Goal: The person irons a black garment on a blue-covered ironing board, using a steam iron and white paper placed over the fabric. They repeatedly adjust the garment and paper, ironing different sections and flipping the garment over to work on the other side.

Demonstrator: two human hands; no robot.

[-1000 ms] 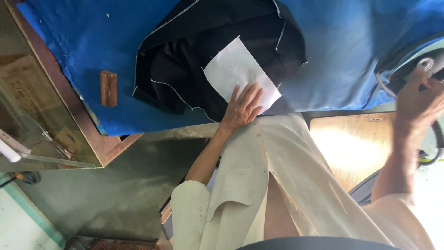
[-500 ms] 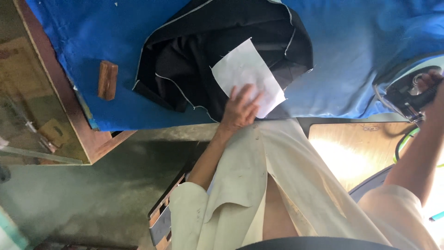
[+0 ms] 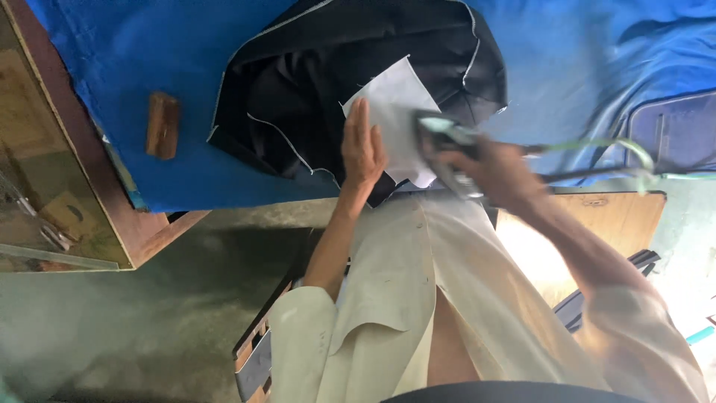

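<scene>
Head-worn view, steeply down, close over blue-covered table [image 3: 149,67]

We see the garment [image 3: 335,82] spread on the cloth-covered table [image 3: 134,60], with the paper piece [image 3: 391,112] lying on its near part. Our left hand [image 3: 363,145] rests flat on that piece's left edge, and our right hand [image 3: 492,168] holds the iron [image 3: 444,145] (blurred) at its right. The small block [image 3: 162,125] lies apart, left of the garment near the table's left edge.

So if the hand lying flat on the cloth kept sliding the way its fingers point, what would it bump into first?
The left hand points up the table. It would probably stay on the white piece, then reach the black cloth. Nothing else seems to lie in that line.
</scene>
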